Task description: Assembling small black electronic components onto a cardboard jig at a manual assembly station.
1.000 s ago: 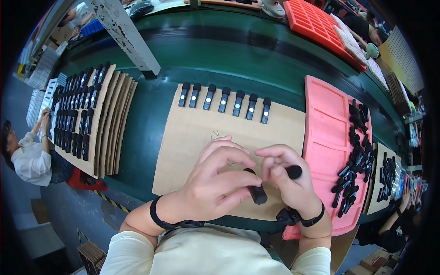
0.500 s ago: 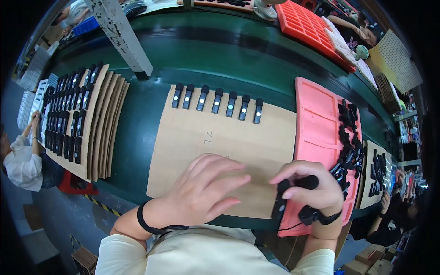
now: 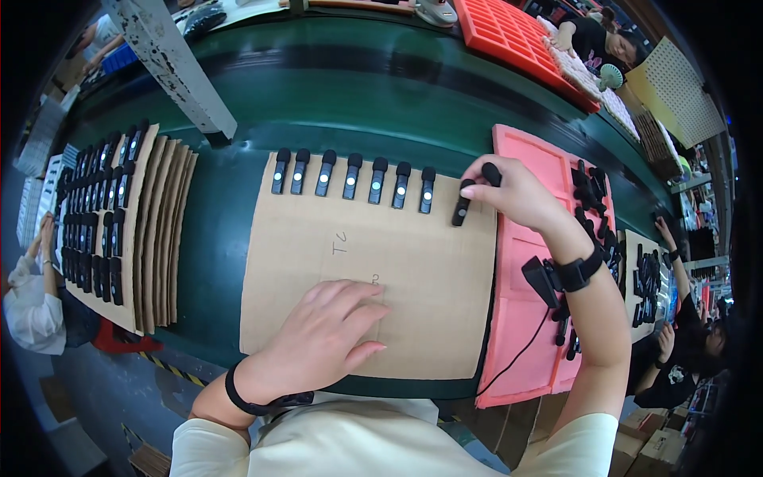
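Note:
My right hand (image 3: 517,191) is at the far right corner of a cardboard sheet (image 3: 366,334). Thumb and fingers pinch a small black clip-on microphone (image 3: 461,208) with a foam tip, at the right end of a row. A second black foam-tipped microphone (image 3: 492,174) sits in the same hand, its lower part hidden by the fingers. Several matching microphones (image 3: 350,180) lie side by side along the sheet's far edge, each with a small bright spot. Over the near middle of the sheet, my left hand (image 3: 322,330) has its fingers spread and holds nothing.
Right of the sheet is a pink foam tray (image 3: 517,318) with loose black microphones (image 3: 588,191). Stacked cardboard sheets (image 3: 159,238), microphones on top, stand left. A white post (image 3: 171,67) rises beyond. A red tray (image 3: 509,40) lies far right. Co-workers (image 3: 36,302) flank the bench.
My right hand has moved from the near right corner to the far end of the row, carrying the microphones. My left hand has shifted slightly left. The whole view has shifted a little.

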`<state>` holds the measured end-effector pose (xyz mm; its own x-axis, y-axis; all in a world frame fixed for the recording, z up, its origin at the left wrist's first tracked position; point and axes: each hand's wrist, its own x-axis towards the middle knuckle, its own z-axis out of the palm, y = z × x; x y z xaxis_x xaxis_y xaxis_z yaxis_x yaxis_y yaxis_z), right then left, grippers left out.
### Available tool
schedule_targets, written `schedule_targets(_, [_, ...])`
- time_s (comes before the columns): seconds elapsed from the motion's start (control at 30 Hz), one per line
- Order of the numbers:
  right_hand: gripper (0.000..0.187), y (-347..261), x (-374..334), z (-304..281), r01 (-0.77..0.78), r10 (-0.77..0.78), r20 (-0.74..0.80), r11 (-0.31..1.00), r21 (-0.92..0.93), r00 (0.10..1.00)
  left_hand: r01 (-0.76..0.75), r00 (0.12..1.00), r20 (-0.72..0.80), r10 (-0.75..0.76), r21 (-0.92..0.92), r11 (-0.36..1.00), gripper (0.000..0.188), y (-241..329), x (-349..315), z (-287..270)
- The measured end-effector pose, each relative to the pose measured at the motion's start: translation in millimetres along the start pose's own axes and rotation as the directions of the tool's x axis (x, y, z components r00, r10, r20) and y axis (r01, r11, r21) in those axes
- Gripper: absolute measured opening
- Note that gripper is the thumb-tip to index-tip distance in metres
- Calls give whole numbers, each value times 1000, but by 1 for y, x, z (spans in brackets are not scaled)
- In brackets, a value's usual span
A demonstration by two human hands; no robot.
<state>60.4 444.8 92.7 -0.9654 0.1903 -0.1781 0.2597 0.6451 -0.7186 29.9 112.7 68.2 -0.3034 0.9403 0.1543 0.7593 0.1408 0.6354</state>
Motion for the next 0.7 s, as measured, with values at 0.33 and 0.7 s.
schedule_targets(0.33, [27, 17, 31, 13, -35, 33, -31, 996, -83, 999, 10, 1000, -27, -11, -40, 999, 41, -3, 1, -6])
schedule_targets(0.7, [24, 7, 15, 18, 9, -62, -196, 966, -259, 979, 10, 1000, -29, -12, -58, 998, 40, -3, 2, -10])
